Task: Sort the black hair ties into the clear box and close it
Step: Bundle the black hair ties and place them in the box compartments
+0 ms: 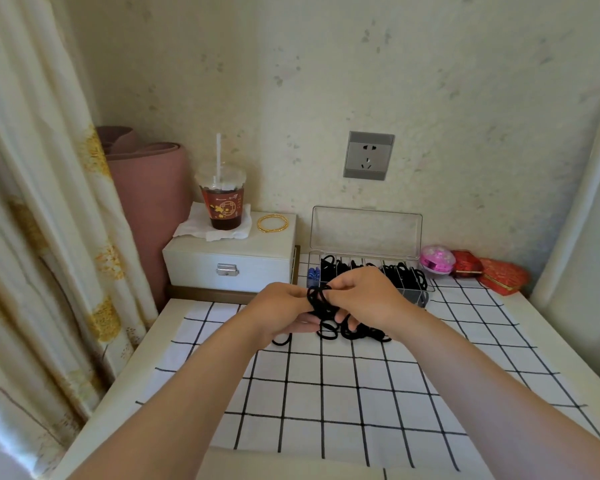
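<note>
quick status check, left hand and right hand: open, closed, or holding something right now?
Left hand: closed, gripping a bunch of black hair ties above the table.
Right hand: closed, fingers curled on the same bunch.

Both forearms reach forward over a table covered by a white cloth with a black grid. The left hand and the right hand meet above the cloth, and the fingers of both pinch a bunch of black hair ties. A loose pile of hair ties lies on the cloth directly below the hands. Behind the hands stands the clear box, with its lid raised upright against the wall. Black ties are visible in its compartments. To the left, a white drawer case carries a lidded cup with a straw and gold bangles. A wall socket sits above the box.
</note>
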